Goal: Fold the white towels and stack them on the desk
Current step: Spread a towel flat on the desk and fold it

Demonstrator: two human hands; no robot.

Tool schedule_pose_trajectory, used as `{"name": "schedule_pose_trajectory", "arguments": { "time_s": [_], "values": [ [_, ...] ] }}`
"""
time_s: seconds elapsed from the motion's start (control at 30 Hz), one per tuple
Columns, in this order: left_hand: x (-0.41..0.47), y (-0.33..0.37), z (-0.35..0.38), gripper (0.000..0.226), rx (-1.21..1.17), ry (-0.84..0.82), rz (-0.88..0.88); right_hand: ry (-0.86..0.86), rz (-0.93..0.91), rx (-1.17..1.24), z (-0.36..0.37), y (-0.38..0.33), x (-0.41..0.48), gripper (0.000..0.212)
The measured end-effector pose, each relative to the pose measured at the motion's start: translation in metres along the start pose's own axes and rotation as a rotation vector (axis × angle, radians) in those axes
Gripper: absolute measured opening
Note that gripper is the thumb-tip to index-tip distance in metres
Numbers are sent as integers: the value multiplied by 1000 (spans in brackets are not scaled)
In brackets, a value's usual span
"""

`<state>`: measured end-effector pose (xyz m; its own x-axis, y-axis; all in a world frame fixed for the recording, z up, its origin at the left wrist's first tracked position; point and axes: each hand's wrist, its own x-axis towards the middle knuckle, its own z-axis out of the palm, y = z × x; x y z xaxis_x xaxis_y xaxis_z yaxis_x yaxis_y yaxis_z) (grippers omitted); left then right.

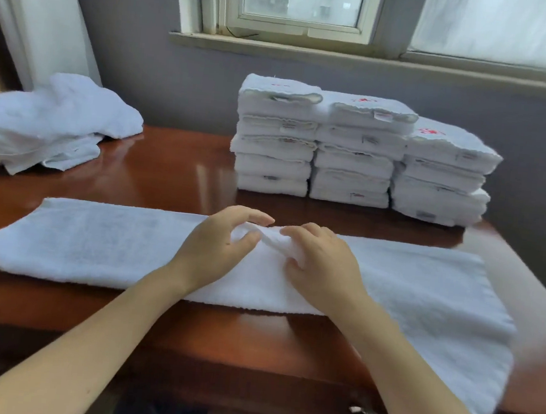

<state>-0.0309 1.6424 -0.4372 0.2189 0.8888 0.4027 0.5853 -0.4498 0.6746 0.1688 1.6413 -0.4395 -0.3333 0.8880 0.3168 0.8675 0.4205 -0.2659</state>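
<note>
While a long white towel (101, 243) lies folded into a strip across the front of the wooden desk (168, 170), both hands meet at its middle, close to the far edge. The left hand (225, 240) has its fingers curled, thumb and forefinger pinching a raised bunch of the cloth. The right hand (321, 265), just beside it, also curls its fingers over that bunch and grasps it from the other side. The left end of the towel lies flat on the desk; its right end reaches the near right corner, where the edge is blurred.

Behind the hands, three stacks of folded towels (353, 151) stand side by side against the wall. A loose pile of unfolded towels (50, 118) sits on the far left of the desk, beside a curtain (47, 8). A window (301, 2) is above the stacks.
</note>
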Motion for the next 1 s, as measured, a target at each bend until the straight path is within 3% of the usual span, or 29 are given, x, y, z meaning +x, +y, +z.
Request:
{"name": "schedule_pose_trajectory", "arguments": {
  "time_s": [0.17, 0.33, 0.5, 0.7, 0.93, 1.0],
  "values": [
    [7, 26, 41, 32, -18, -121, 70, 32, 81, -23, -20, 26, -33, 42],
    [13, 48, 64, 40, 0, -308, 111, -55, 84, -53, -41, 47, -61, 50],
    [23, 53, 73, 35, 271, -318, 199, -88, 243, -84, -68, 72, -80, 54],
    [44, 53, 86, 8, 372, -261, 193, 70, 467, -130, -102, 105, -90, 48],
    [75, 55, 92, 15, 412, -243, 116, 339, 557, -193, -121, 144, -76, 41],
    [78, 57, 99, 16, 429, -190, 122, 331, 588, -233, -117, 152, -66, 44]
  ]
}}
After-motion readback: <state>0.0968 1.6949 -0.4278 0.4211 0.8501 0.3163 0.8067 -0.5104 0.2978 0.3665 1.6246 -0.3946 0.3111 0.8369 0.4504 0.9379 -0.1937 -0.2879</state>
